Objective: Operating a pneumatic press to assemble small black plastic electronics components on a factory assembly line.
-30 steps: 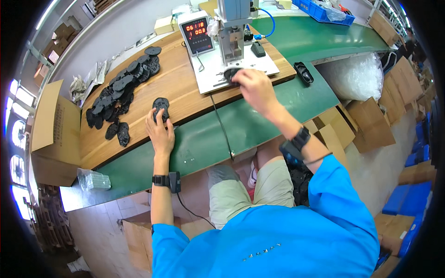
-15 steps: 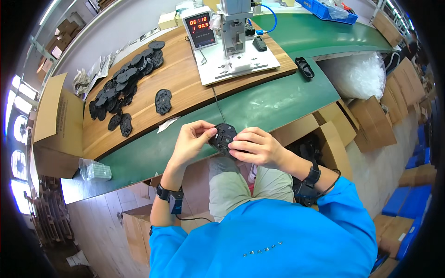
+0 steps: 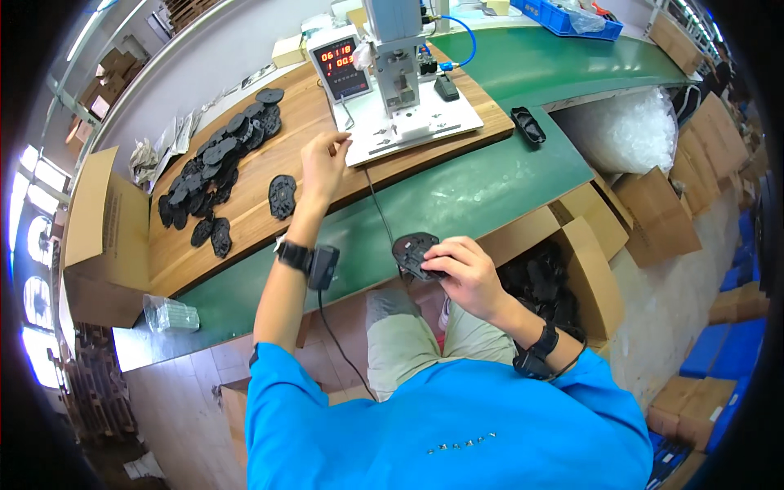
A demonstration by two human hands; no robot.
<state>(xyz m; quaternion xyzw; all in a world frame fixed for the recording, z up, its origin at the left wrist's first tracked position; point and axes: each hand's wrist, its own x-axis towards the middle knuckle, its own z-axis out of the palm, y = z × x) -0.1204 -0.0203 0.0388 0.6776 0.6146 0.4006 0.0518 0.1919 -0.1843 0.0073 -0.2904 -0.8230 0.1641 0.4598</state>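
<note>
My right hand point(image 3: 464, 273) holds a black plastic mouse base point(image 3: 415, 255) between thumb and fingers, above my lap at the bench's front edge. Its inner side, with moulded ribs, faces up. My left hand point(image 3: 324, 163) is stretched forward over the wooden board, beside the left corner of the press's white base plate point(image 3: 380, 147). Its fingers are curled into a pinch; I cannot make out whether anything small is between them. A single similar black base point(image 3: 282, 197) lies on the board to the left of that hand.
A heap of black bases point(image 3: 214, 159) covers the board's left part. The bench press point(image 3: 398, 73) stands behind, beside a display box point(image 3: 339, 65). A black tray point(image 3: 528, 126) lies right on the green bench point(image 3: 482, 175). Open cartons point(image 3: 106, 245) flank me; one point(image 3: 594, 282) holds black parts.
My left hand has let go of the mouse base and moved forward to the press's base plate. The right hand keeps the base, now alone, slightly lower and to the right.
</note>
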